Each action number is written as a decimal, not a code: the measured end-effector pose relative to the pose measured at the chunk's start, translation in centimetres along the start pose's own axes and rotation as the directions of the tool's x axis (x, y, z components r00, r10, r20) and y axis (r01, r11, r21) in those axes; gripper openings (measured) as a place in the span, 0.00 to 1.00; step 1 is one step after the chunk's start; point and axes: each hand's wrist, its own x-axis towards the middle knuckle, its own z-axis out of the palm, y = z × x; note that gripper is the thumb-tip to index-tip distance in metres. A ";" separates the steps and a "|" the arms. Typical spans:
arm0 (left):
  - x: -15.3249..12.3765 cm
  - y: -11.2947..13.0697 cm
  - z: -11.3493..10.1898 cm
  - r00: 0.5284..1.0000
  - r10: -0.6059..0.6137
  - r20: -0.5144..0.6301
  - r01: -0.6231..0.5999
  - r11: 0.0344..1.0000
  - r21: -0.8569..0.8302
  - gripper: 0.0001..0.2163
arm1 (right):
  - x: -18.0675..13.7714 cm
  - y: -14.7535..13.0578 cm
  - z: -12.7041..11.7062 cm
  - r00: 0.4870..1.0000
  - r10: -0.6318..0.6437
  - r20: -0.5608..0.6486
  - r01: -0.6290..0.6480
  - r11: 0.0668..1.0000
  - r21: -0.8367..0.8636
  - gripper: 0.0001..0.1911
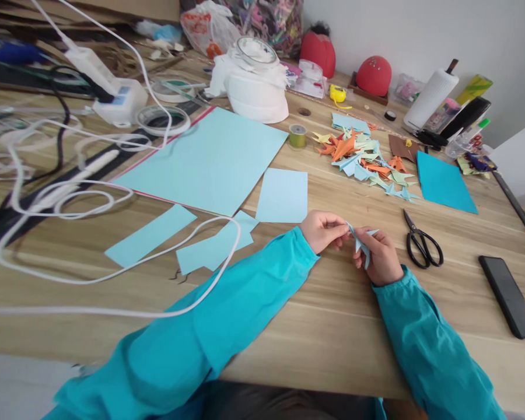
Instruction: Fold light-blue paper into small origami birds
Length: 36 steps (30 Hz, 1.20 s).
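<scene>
My left hand and my right hand meet over the wooden table, both in teal sleeves. Between them is a small folded light-blue paper figure with pointed tips. My left fingers pinch one of its points; my right fingers are closed around its body. Just beyond my left hand lies a light-blue paper square. A large light-blue sheet and cut strips lie further left.
Black scissors lie right of my hands, a black phone beyond them. A pile of folded paper figures, a teal sheet and a thread spool sit further back. White cables loop across the left.
</scene>
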 end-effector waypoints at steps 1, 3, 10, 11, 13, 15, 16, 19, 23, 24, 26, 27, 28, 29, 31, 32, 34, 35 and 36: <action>0.0 0.0 0.0 1.000 0.002 0.010 -0.002 1.000 0.001 0.05 | 0.0 0.0 0.0 1.000 -0.005 0.000 0.005 1.000 -0.002 0.15; 0.0 0.0 -0.1 0.999 -0.005 0.036 0.005 1.000 0.003 0.05 | 0.0 0.0 0.0 1.000 -0.012 0.005 0.012 1.000 -0.004 0.16; 0.0 0.2 -0.4 0.997 -0.009 0.077 0.009 1.000 0.006 0.06 | -0.1 -0.1 0.1 1.000 -0.009 0.001 0.009 1.000 -0.012 0.17; -0.1 0.2 -0.4 0.998 0.000 0.070 -0.001 1.000 0.016 0.06 | -0.1 -0.1 0.1 1.000 -0.008 0.000 0.008 1.000 -0.012 0.17; -0.1 0.3 -0.4 0.999 0.022 0.049 -0.024 0.999 0.035 0.05 | -0.1 -0.2 0.2 1.000 -0.001 0.005 0.001 1.000 -0.013 0.17; -0.1 0.3 -0.4 0.999 0.035 0.035 -0.037 0.998 0.052 0.04 | -0.1 -0.2 0.2 1.000 0.004 0.007 -0.004 1.000 -0.020 0.17; -0.1 0.3 -0.4 0.999 0.038 0.030 -0.040 0.997 0.060 0.04 | -0.1 -0.2 0.2 1.000 0.005 0.006 -0.005 1.000 -0.026 0.17; -0.1 0.2 -0.4 0.998 0.051 0.030 -0.054 0.995 0.089 0.04 | -0.2 -0.2 0.3 1.000 0.000 0.005 0.000 0.999 -0.042 0.16; -0.2 0.3 -0.6 0.996 0.074 0.056 -0.080 0.990 0.116 0.04 | -0.2 -0.2 0.3 1.000 -0.002 0.013 0.003 0.999 -0.054 0.16; -0.2 0.4 -0.6 0.995 0.074 0.064 -0.081 0.990 0.117 0.03 | -0.2 -0.2 0.2 1.000 -0.001 0.016 0.002 0.998 -0.058 0.16; -0.3 0.5 -0.7 0.994 0.072 0.080 -0.081 0.989 0.120 0.03 | -0.2 -0.2 0.2 1.000 0.004 0.027 -0.002 0.998 -0.069 0.16; -0.3 0.6 -0.8 0.994 0.071 0.087 -0.082 0.989 0.123 0.03 | -0.2 -0.3 0.2 0.999 0.007 0.033 -0.005 0.997 -0.075 0.16; -0.3 0.6 -0.8 0.993 0.071 0.093 -0.083 0.988 0.128 0.03 | -0.2 -0.3 0.1 0.999 0.012 0.040 -0.008 0.997 -0.082 0.16; -0.3 0.7 -0.9 0.992 0.070 0.101 -0.083 0.988 0.134 0.03 | -0.2 -0.3 0.1 0.999 0.016 0.047 -0.011 0.996 -0.089 0.16; -0.2 0.7 -1.0 0.992 0.064 0.113 -0.080 0.986 0.144 0.03 | -0.3 -0.3 0.1 0.998 0.019 0.059 -0.013 0.995 -0.099 0.16; -0.2 0.7 -1.0 0.992 0.060 0.115 -0.077 0.986 0.148 0.03 | -0.3 -0.3 0.1 0.998 0.016 0.061 -0.010 0.995 -0.100 0.15; -0.1 0.7 -1.0 0.992 0.054 0.112 -0.070 0.986 0.148 0.03 | -0.3 -0.3 0.1 0.998 0.006 0.061 0.000 0.995 -0.095 0.15; -0.1 0.7 -1.0 0.993 0.051 0.108 -0.067 0.987 0.145 0.03 | -0.3 -0.3 0.1 0.998 0.001 0.057 0.004 0.996 -0.088 0.15; -0.1 0.7 -1.0 0.993 0.049 0.104 -0.064 0.988 0.141 0.03 | -0.3 -0.3 0.2 0.999 -0.004 0.052 0.008 0.997 -0.080 0.15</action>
